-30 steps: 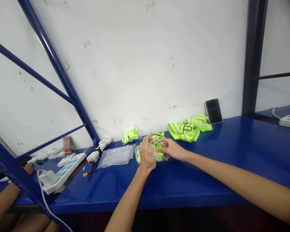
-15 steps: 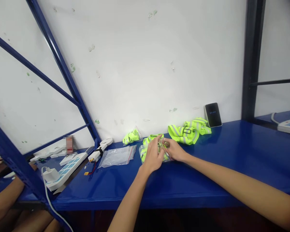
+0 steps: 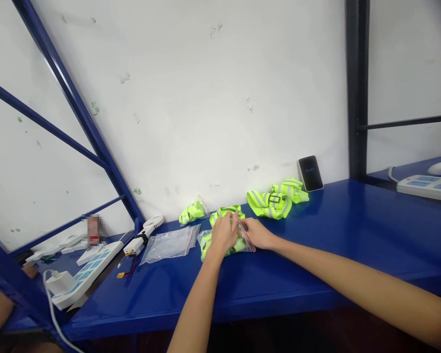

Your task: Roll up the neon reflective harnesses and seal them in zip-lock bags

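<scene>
Bagged strap: clear zip-top plastic bag with a folded neon-yellow reflective strap inside [image 3: 238,243] is lying on the blue metal shelf [image 3: 316,255], near its middle, under both hands.
Left hand [image 3: 222,236]: is pressing down on the bag, fingers curled and pinching the bag's top edge.
Right hand [image 3: 255,234]: is meeting the left at the red-lined mouth, fingertips nipped closed on the seal strip.
Doing it well: judging by the grip, the seal wants even pressure along its whole length, with the strap kept below the zip.
Left of hands: empty clear zip bag [image 3: 169,243] is lying flat; white power strip [image 3: 84,274] and small white handheld fan [image 3: 145,230] are sitting further off.
Right of hands: loose neon-yellow reflective straps [image 3: 275,198] are lying beside a dark phone [image 3: 310,173] leaning on the scuffed white wall [image 3: 213,88].
</scene>
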`<state>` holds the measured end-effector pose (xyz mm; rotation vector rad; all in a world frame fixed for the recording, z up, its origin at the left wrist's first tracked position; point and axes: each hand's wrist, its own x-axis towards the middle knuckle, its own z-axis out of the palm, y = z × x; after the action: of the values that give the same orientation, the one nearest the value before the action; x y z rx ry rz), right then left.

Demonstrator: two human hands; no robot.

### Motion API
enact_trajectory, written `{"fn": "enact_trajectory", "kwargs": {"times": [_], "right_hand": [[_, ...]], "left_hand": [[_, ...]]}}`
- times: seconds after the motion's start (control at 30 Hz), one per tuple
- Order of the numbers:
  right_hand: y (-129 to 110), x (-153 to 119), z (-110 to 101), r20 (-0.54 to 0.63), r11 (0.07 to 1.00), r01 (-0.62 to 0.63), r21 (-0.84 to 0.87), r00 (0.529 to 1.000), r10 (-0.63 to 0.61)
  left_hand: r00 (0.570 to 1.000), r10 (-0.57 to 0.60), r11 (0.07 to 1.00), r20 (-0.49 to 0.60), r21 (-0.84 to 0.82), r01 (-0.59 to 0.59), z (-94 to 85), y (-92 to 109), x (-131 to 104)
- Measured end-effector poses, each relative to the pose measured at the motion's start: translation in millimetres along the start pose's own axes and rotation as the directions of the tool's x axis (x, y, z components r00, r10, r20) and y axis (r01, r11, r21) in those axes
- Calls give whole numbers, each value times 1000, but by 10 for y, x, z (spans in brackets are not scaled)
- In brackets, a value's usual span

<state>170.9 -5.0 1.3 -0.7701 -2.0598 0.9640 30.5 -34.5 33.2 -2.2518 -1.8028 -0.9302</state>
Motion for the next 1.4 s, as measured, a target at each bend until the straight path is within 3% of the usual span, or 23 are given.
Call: {"fn": "enact_trajectory", "kwargs": {"times": [0.23, 0.4, 0.53, 0.83, 1.07, 1.4], "right_hand": [[-103, 9, 22, 65, 938, -223, 265, 975, 213], [-58, 42, -10, 170, 877, -267, 398, 961, 216], [60, 64, 1, 179, 883, -236, 406, 968, 176], [118, 107, 83, 55, 941, -163, 296, 987, 153], [84, 87, -133, 321, 808, -310, 501, 934, 159], [165, 133, 26, 176, 941, -153, 303, 979, 103]], "left_hand": [[999, -25, 993, -48, 117, 31, 16, -108, 36], [996, -33, 997, -87, 74, 39, 19, -144, 6], [997, -15, 999, -76, -45, 11, 2, -152, -34], [997, 66, 961, -33, -269, -72, -34, -190, -39], [998, 17, 980, -57, -196, -28, 0, -189, -49], [996, 24, 994, -88, -102, -33, 58, -176, -74]]}}
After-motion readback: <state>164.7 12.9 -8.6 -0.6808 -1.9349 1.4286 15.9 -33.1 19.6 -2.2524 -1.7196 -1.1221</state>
